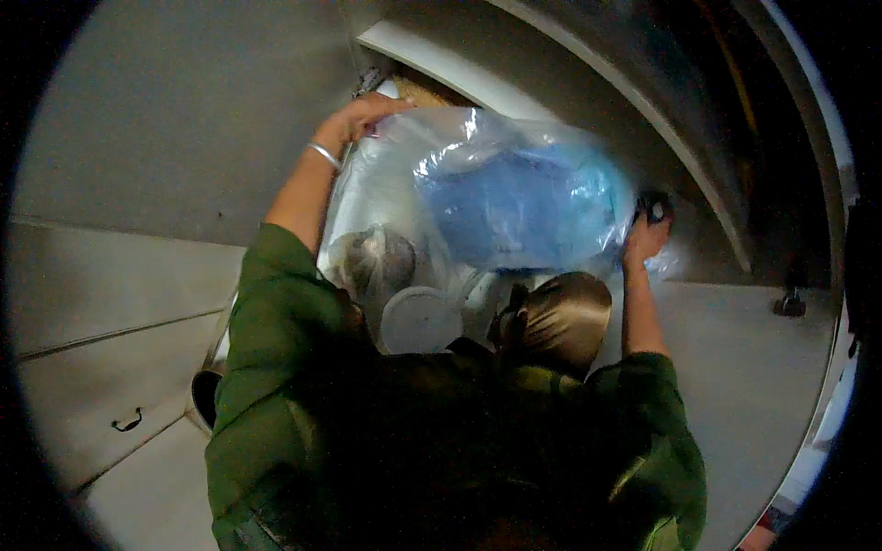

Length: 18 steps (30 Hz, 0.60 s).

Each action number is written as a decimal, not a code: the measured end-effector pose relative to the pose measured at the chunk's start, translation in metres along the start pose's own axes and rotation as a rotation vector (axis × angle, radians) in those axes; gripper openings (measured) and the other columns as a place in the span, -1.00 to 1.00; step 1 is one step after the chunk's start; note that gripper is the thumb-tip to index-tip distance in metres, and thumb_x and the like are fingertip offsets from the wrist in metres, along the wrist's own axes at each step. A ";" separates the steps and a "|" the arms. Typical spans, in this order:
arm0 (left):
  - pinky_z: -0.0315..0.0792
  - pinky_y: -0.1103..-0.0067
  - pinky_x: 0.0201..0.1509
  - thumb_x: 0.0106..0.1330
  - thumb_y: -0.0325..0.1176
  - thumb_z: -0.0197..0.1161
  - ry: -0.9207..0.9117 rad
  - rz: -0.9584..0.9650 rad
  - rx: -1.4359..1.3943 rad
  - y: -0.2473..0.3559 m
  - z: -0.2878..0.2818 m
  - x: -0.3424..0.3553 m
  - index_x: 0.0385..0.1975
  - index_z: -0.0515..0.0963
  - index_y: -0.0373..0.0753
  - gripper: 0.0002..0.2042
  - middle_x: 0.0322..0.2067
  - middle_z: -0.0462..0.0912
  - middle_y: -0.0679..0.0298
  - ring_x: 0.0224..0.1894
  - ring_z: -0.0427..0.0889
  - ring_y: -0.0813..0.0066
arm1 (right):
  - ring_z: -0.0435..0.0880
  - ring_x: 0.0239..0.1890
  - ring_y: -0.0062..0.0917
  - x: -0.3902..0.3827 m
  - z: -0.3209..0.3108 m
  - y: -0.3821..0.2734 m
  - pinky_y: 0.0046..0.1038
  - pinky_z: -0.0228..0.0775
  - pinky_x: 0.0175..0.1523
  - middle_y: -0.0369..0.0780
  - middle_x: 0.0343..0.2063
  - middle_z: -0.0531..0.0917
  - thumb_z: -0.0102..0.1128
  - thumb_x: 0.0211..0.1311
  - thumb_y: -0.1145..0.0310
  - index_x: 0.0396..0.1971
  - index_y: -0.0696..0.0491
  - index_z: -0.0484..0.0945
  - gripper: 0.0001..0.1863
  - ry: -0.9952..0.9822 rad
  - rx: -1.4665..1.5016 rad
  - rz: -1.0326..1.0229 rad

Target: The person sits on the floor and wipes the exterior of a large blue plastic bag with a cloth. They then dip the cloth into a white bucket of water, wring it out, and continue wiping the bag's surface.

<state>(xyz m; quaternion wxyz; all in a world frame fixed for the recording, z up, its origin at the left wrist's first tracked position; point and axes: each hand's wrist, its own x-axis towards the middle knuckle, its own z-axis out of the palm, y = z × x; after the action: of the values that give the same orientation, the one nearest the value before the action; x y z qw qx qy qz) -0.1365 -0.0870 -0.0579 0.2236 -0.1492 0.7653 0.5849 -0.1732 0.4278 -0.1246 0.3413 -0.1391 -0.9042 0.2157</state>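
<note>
A large clear plastic bag (519, 197) with something blue inside is held up in front of me. My left hand (367, 115), a silver bangle on its wrist, grips the bag's upper left edge. At the bag's right edge, my right hand (648, 234) is closed on the plastic, with a small dark thing at its fingertips. Both arms wear green sleeves. Under the bag sit a round white lid (420, 319), a plastic-wrapped bowl (377, 262) and a shiny metal pot (560, 317), each partly hidden.
A grey cabinet front with a dark drawer handle (129, 422) lies to the left. A white shelf edge (441, 60) runs above the bag. A curved metal surface (680, 101) fills the upper right, with a dark knob (788, 303) below it.
</note>
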 end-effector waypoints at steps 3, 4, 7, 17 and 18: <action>0.27 0.69 -0.37 0.10 -0.06 0.09 0.142 0.173 -0.077 0.003 -0.022 -0.035 -0.18 0.42 -0.14 -0.63 -0.33 0.47 0.35 -0.32 0.37 0.60 | 0.36 -0.11 -0.13 0.001 -0.011 -0.012 -0.26 0.14 -0.01 -0.01 -0.16 0.43 0.11 -0.12 0.07 -0.15 0.20 0.35 -0.41 -0.052 0.001 -0.024; 0.26 0.70 -0.38 0.11 -0.10 0.08 0.202 0.195 -0.167 0.005 -0.029 -0.042 -0.19 0.43 -0.14 -0.66 -0.33 0.46 0.37 -0.32 0.37 0.61 | 0.38 -0.12 -0.16 0.006 -0.011 -0.014 -0.28 0.18 -0.03 0.00 -0.18 0.45 0.10 -0.11 0.08 -0.16 0.20 0.36 -0.44 -0.082 -0.076 -0.019; 0.26 0.75 -0.38 0.15 -0.19 0.06 0.335 0.336 -0.324 0.029 -0.040 -0.049 -0.20 0.43 -0.13 -0.74 -0.33 0.46 0.40 -0.32 0.37 0.64 | 0.38 -0.11 -0.16 0.019 -0.015 -0.017 -0.30 0.21 -0.04 -0.01 -0.14 0.43 0.05 -0.05 0.12 -0.12 0.20 0.34 -0.46 -0.121 0.097 -0.193; 0.19 0.47 0.06 0.11 -0.37 0.04 0.859 1.010 0.141 0.114 -0.037 -0.056 0.00 0.21 -0.30 -0.58 -0.04 0.31 0.06 -0.03 0.31 0.20 | 0.40 -0.11 -0.21 0.083 0.031 0.013 -0.33 0.23 -0.05 -0.05 -0.13 0.42 -0.01 0.01 0.19 -0.13 0.12 0.37 -0.57 -0.239 -0.230 -0.195; 0.22 0.47 0.01 0.11 -0.34 0.05 1.142 1.046 0.408 0.100 -0.033 -0.053 -0.06 0.29 -0.26 -0.64 -0.10 0.36 0.09 -0.09 0.35 0.22 | 0.40 -0.11 -0.22 0.083 0.033 0.010 -0.33 0.24 -0.05 -0.05 -0.14 0.43 -0.02 0.01 0.19 -0.13 0.12 0.38 -0.57 -0.240 -0.232 -0.195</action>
<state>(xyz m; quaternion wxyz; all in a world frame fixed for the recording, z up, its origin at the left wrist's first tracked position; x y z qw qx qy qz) -0.1452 -0.0935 0.0596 -0.4831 -0.0035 0.8241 0.2958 -0.2550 0.4600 -0.1055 0.2321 -0.0624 -0.9664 0.0909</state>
